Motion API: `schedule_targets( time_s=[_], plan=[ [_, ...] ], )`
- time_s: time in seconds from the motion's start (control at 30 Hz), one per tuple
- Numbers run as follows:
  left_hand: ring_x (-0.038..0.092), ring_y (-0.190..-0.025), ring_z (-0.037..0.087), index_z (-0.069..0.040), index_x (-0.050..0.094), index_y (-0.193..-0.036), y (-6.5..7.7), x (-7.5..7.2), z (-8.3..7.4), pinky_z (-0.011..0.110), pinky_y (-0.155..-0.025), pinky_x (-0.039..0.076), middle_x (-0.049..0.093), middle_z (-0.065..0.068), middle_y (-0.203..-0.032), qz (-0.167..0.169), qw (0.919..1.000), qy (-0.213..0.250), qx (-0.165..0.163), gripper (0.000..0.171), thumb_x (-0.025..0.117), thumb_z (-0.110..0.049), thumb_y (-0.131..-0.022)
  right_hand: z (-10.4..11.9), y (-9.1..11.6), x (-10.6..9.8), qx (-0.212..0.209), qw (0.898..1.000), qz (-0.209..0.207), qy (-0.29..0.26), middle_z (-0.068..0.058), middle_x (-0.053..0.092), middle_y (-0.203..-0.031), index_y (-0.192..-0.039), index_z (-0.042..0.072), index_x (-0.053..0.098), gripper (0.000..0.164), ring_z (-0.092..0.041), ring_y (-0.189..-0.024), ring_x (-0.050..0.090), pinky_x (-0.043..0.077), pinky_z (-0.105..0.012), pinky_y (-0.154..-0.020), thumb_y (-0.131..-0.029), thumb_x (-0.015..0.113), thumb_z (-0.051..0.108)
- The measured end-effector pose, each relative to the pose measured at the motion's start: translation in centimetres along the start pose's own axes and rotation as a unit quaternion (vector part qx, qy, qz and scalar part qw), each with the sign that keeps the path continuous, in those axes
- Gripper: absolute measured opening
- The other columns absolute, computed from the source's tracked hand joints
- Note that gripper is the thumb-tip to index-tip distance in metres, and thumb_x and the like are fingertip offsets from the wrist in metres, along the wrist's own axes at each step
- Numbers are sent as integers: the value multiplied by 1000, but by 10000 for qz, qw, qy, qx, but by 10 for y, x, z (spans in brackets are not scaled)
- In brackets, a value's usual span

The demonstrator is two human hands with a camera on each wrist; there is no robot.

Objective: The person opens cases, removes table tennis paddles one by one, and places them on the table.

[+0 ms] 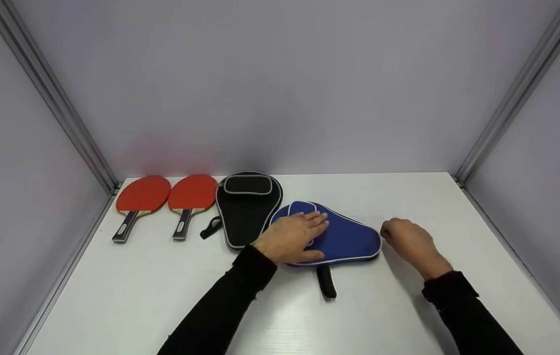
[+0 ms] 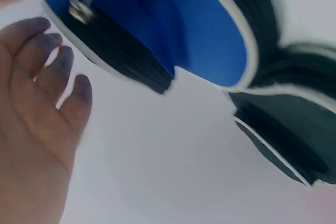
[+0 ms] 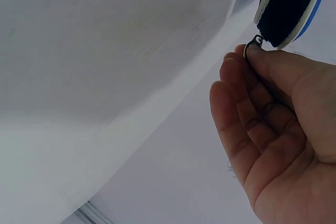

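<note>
A blue table tennis bat case [image 1: 351,239] with white piping lies on the table, its narrow end toward the right. My left hand [image 1: 292,239] is laid over its wide end, fingers outstretched across the small front pocket. At the narrow tip, my right hand [image 1: 412,245] pinches a small dark zip pull [image 3: 246,52] between thumb and forefinger. The right wrist view shows this pull hooked to the edge of the case [image 3: 294,6]. A black strap [image 1: 327,283] sticks out from under the case's near side.
Left of the blue case is a black bat case [image 1: 248,212] with white piping, close against it. Farther left lie two red table tennis bats [image 1: 144,194], handles toward me. A pale back wall [image 1: 280,98] and side walls enclose the white table [image 1: 161,296].
</note>
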State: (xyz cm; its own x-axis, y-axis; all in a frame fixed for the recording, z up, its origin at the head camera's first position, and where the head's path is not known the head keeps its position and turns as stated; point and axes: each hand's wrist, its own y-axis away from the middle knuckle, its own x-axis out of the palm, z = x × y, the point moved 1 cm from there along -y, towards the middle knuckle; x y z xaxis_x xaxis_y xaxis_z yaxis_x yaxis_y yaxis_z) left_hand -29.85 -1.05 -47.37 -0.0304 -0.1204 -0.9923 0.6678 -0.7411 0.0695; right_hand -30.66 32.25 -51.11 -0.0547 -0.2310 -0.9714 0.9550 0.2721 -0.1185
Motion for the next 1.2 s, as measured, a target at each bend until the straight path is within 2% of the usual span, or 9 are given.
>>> schedule_targets(
  time_s=[0.2, 0.43, 0.8, 0.83, 0.9, 1.0, 1.07, 1.1, 1.2],
  plan=[
    [30, -184, 25, -11, 35, -186, 6, 9, 13, 41, -151, 32, 32, 7, -195, 67, 9989, 178, -432, 98, 64, -71, -114, -1, 2, 2, -33, 10000, 47, -5, -13, 83, -98, -103, 3, 85, 12, -24, -84, 75, 65, -46, -69, -107, 75, -2],
    [35, -182, 26, -8, 41, -183, 7, 22, 11, 40, -150, 34, 36, 9, -193, -229, 9973, 330, -610, 91, 64, -66, -116, -2, 6, 3, -102, 9999, 9, -45, -12, 82, -97, -102, 5, 85, 12, -28, -87, 79, 66, -48, -69, -107, 75, -1],
    [43, -179, 26, -7, 47, -180, -4, 31, 9, 38, -148, 37, 45, 8, -190, -464, 9952, 66, -859, 91, 66, -67, -114, 0, 11, 0, -165, 9996, -186, 152, -9, 78, -88, -97, 5, 83, 11, -19, -76, 68, 61, -41, -62, -105, 78, -1],
    [43, -178, 26, -7, 48, -179, -6, 34, 10, 38, -148, 37, 46, 8, -189, -478, 9951, 48, -860, 91, 66, -68, -113, 0, 12, 0, -177, 9995, -188, 154, -8, 77, -88, -97, 5, 83, 12, -18, -76, 67, 60, -40, -62, -105, 78, -1],
    [42, -179, 26, -8, 48, -180, -15, 55, 19, 38, -149, 36, 46, 8, -190, -676, 9943, 60, -823, 96, 63, -73, -112, 0, 14, 0, -196, 9995, -186, 160, -8, 76, -87, -96, 5, 82, 11, -17, -75, 65, 59, -39, -62, -105, 78, -2],
    [42, -179, 27, -8, 48, -180, -28, 76, 29, 39, -148, 37, 46, 8, -189, -827, 9935, 81, -783, 99, 59, -79, -111, -1, 18, -1, -228, 9994, -172, 180, -8, 76, -88, -97, 4, 82, 9, -18, -76, 66, 59, -40, -62, -104, 80, -1],
    [42, -179, 29, -7, 48, -179, -34, 85, 34, 42, -149, 35, 46, 9, -189, -900, 9922, 292, -810, 100, 61, -79, -111, 0, 20, -2, -240, 9994, -152, 200, -8, 76, -87, -97, 4, 82, 9, -17, -75, 64, 58, -40, -62, -104, 81, 0],
    [43, -178, 31, -6, 50, -178, -34, 81, 34, 44, -149, 37, 48, 10, -188, -868, 9914, 527, -831, 98, 64, -76, -111, 0, 21, -2, -245, 9994, -140, 212, -7, 75, -87, -96, 4, 81, 9, -17, -75, 64, 57, -39, -61, -104, 81, 1],
    [45, -177, 31, -5, 51, -177, -32, 71, 30, 43, -148, 38, 50, 10, -187, -851, 9909, 511, -911, 96, 66, -73, -111, 3, 24, -2, -252, 9994, -93, 218, -5, 73, -86, -96, 5, 80, 9, -15, -74, 60, 55, -36, -60, -104, 83, 2]
  ],
)
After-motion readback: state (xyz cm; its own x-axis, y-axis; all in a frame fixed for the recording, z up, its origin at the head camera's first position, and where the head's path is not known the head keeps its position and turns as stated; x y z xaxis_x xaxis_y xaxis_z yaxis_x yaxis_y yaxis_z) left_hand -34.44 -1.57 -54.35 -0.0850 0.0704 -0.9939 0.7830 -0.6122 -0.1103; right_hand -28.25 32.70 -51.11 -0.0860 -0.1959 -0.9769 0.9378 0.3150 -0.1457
